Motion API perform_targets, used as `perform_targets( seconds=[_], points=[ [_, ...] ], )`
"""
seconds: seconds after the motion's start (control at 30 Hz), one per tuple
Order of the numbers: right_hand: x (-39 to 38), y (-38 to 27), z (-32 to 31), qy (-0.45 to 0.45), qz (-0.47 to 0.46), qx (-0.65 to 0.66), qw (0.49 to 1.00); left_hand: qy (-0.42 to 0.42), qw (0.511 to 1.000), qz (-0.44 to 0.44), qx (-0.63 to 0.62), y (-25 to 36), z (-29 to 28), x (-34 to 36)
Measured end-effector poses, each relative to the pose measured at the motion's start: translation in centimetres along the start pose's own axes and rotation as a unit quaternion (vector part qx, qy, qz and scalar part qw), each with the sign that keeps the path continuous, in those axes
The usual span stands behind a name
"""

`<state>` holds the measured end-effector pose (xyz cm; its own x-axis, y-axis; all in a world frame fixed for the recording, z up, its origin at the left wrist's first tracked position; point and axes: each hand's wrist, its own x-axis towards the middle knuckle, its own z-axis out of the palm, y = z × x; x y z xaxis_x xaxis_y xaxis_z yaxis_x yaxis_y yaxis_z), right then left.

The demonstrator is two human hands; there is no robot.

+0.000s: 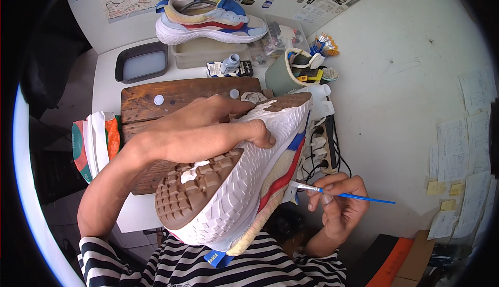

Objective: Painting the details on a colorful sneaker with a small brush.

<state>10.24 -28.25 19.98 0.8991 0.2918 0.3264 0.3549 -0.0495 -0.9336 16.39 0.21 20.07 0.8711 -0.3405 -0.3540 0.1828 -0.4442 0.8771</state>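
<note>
My left hand [208, 131] grips a sneaker [228, 219] around its midsole, thumb pressed on the white sidewall. The sneaker is tilted, its brown treaded outsole facing up and left and its red, blue and cream upper facing right. White patches show on the brown tread. In my right hand [340, 201], a thin blue paintbrush [358, 198] is pinched between thumb and fingers. Its pale bristles are at the upper, close to the red stripe; whether they touch, I cannot tell. Beneath the shoe lies a wooden board [189, 92] bearing two small whitish round pieces.
A matching sneaker [208, 32] rests on a clear container [195, 55] at the back. Nearby are a dark tray of cloudy liquid [141, 63], a small open bottle [230, 63] and a green bucket [280, 76]. A power strip with cables [328, 144] lies right; a packet [96, 141] stands left.
</note>
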Motion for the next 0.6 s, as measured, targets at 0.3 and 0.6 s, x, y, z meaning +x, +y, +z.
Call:
perform_targets(
  seconds=[0.3,0.6],
  points=[
    [-0.04,0.05,0.04,0.001,-0.006,-0.011,1.0,-0.001,1.0,-0.016,-0.007,0.45,-0.25,-0.24],
    [-0.04,0.02,0.16,0.01,-0.009,-0.01,1.0,0.003,1.0,0.007,-0.026,-0.12,0.03,-0.11]
  ],
)
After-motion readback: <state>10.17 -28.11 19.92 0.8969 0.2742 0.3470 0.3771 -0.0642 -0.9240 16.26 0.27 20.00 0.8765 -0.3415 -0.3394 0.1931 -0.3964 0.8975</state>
